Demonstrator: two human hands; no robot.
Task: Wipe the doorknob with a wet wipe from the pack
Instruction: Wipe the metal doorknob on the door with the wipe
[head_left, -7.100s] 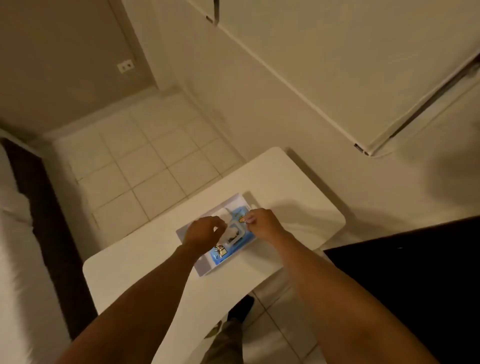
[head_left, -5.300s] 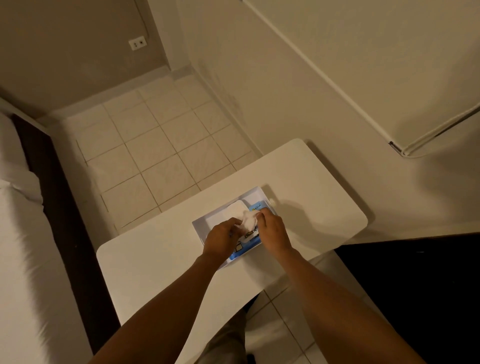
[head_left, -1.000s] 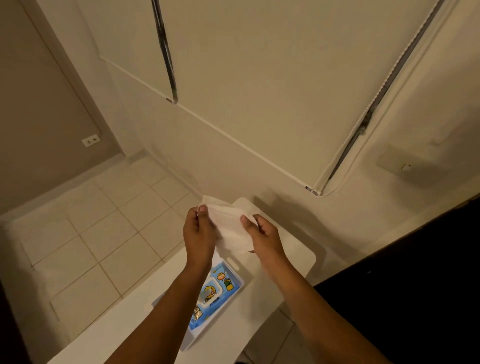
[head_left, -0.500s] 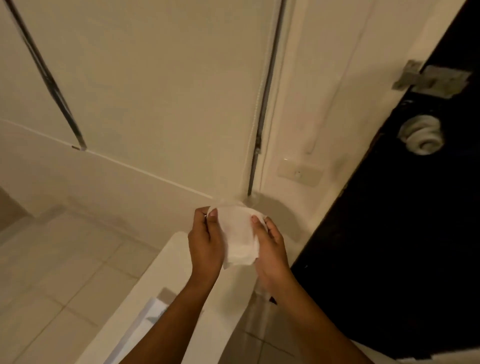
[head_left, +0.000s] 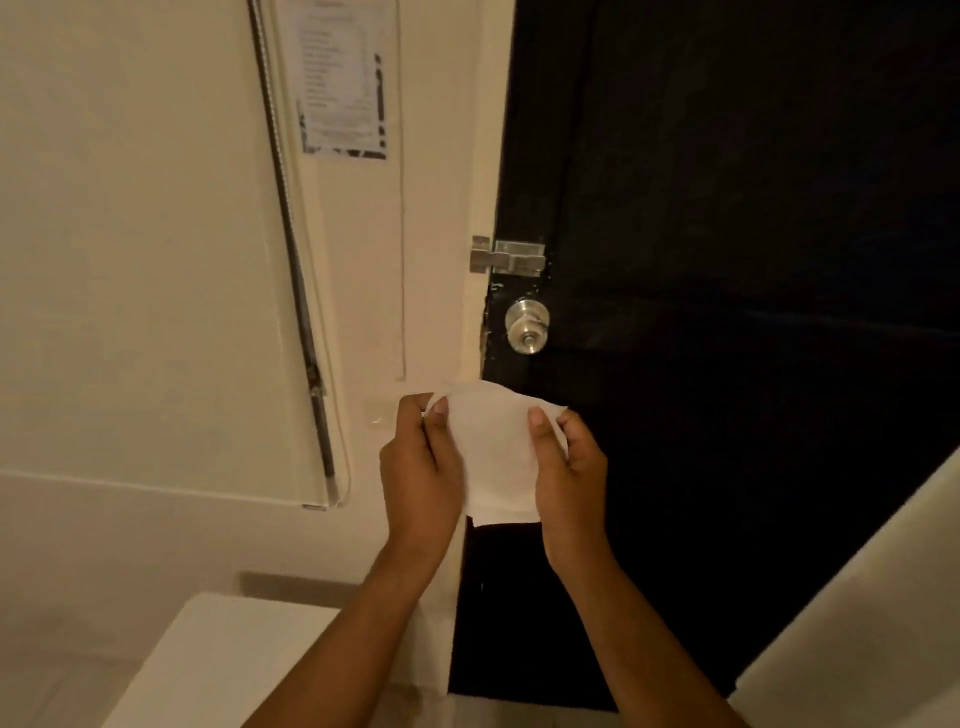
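At the far left I see a pale blind (head_left: 145, 260) with its dark rail (head_left: 291, 249) running down at a slant. Low in the view is a corner of the white table (head_left: 218, 660). Further right, a printed sheet (head_left: 345, 78) is stuck high on the wall, its text too small for me to read.

My left hand (head_left: 418, 480) pinches the left edge of the wipe (head_left: 493, 447), thumb on the near face and fingers curled behind it. The wipe is stretched flat between both hands, held up in the air before the edge of the dark door (head_left: 727, 260). My right hand (head_left: 569, 475) grips the right edge the same way, thumb in front.

Above the wipe and apart from it, the knob (head_left: 527, 327) sticks out of the door near its left edge. A metal bolt (head_left: 506, 257) sits just above the knob, bridging frame and door.
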